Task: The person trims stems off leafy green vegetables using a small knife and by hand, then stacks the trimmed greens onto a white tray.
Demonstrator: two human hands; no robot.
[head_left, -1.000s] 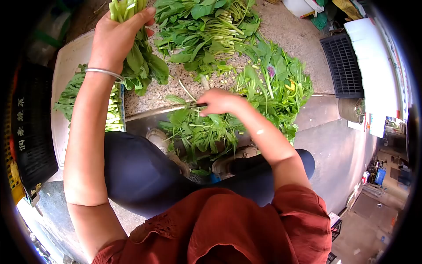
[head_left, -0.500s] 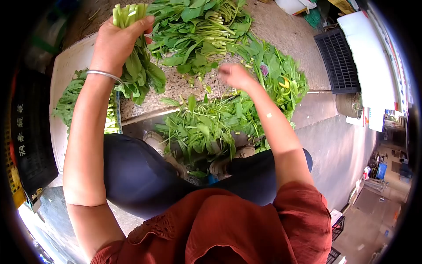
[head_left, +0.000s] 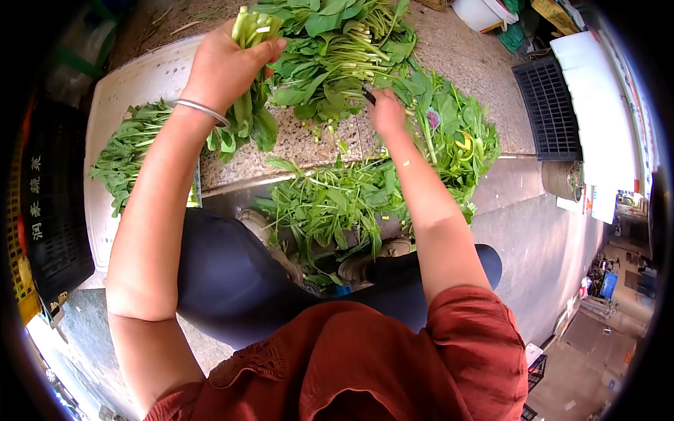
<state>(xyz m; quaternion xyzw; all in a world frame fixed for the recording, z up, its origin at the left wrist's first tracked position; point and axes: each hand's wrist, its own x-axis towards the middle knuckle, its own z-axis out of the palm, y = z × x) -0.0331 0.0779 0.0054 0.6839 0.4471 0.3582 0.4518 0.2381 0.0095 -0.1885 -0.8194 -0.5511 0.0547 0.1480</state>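
Note:
My left hand (head_left: 235, 63), with a bracelet at the wrist, is closed round a bunch of leafy greens (head_left: 261, 126). The pale cut stem ends stick up above the fist and the leaves hang below it. In my right hand (head_left: 388, 114) is a small black tool (head_left: 369, 97); only a short dark piece shows, so its kind is unclear. That hand is at the edge of a large pile of leafy greens (head_left: 330, 45) lying on the speckled stone slab (head_left: 309, 140). Loose leaves and trimmings (head_left: 330, 203) lie in front of the slab, between my feet.
On the left, a white tray (head_left: 98, 231) holds more leafy greens (head_left: 130, 151). A heap of leaves (head_left: 453, 133) spreads along the right of the slab. Farther right are a black crate (head_left: 547, 109) and a white box (head_left: 597, 105). A white bucket (head_left: 481, 12) stands behind.
My left hand has shifted right with the bunch. My right hand has moved slightly right, closer to the pile, and the black tool now shows in it.

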